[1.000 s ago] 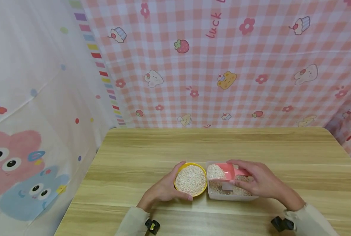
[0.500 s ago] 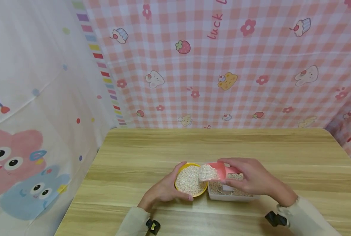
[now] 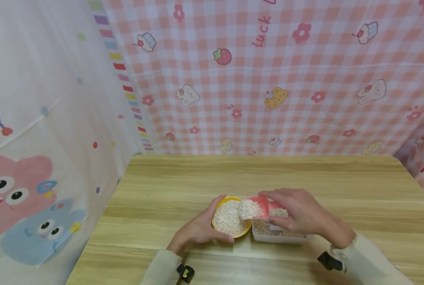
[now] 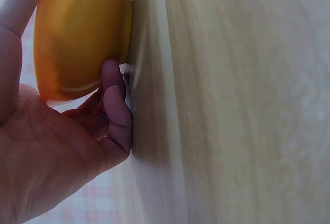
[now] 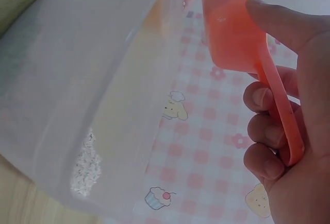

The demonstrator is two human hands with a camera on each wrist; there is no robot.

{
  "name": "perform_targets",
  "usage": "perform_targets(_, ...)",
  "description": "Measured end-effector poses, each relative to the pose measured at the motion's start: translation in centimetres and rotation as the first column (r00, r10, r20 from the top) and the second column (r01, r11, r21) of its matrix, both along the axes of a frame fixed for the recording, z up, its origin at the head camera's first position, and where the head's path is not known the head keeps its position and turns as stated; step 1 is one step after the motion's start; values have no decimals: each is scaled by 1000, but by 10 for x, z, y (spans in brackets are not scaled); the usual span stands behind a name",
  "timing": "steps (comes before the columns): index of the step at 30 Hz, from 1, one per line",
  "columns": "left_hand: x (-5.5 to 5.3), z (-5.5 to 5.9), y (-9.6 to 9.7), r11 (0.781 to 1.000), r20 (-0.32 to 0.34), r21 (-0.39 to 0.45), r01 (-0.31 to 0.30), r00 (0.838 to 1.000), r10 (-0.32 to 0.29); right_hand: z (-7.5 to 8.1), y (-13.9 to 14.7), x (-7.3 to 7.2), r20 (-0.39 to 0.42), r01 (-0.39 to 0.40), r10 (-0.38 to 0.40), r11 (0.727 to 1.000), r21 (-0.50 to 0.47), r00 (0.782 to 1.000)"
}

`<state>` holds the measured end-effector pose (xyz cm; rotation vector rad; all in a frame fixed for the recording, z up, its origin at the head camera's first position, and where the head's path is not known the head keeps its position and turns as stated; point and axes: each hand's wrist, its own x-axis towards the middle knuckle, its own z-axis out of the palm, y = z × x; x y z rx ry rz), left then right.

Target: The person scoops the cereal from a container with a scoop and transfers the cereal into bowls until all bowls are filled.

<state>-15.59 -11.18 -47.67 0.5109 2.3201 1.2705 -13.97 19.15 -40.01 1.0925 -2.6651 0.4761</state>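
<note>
A yellow bowl (image 3: 249, 229) full of pale flakes that look like oats (image 3: 227, 217) stands on the table. My left hand (image 3: 201, 226) holds it from the left, thumb and fingers spread around its side; the left wrist view shows the bowl's outer wall (image 4: 77, 33). In my right hand (image 3: 301, 211) is a pink scoop (image 3: 263, 206), gripped by its handle in the right wrist view (image 5: 281, 105). Heaped with flakes, the scoop hangs over the bowl's right rim. Below it, a translucent plastic tub (image 3: 279, 239) with more flakes sits right beside the bowl.
The wooden table (image 3: 183, 174) reaches back to a pink checked cloth (image 3: 205, 114). A white printed cloth (image 3: 73, 118) hangs at the left. Inside the tub lies a small white patch (image 3: 275, 227), too unclear to identify.
My right hand has moved the loaded scoop leftward from above the tub to over the bowl's right side. The left hand and the bowl have stayed nearly still.
</note>
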Motion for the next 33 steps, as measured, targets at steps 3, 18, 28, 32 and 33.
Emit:
perform_targets(3,0,-1,0,1000,-3,1,2,1000,-2,2,-1,0,-9,-4,4,1000,25,1000)
perform_targets(18,0,0,1,1000,23,4,-12,1000,12,5,-4,0,-79,-35,39,998,46,996)
perform_targets(28,-1,-2,0,1000,18,10,-13,1000,12,7,-8,1,-38,-56,59,995,85,998)
perform_targets(32,-1,-2,0,1000,15,10,-10,1000,10,9,-12,1,-51,-63,67,994,84,996)
perform_targets(33,0,-2,0,1000,14,11,-10,1000,9,9,-13,1,-52,-66,71,994,86,996)
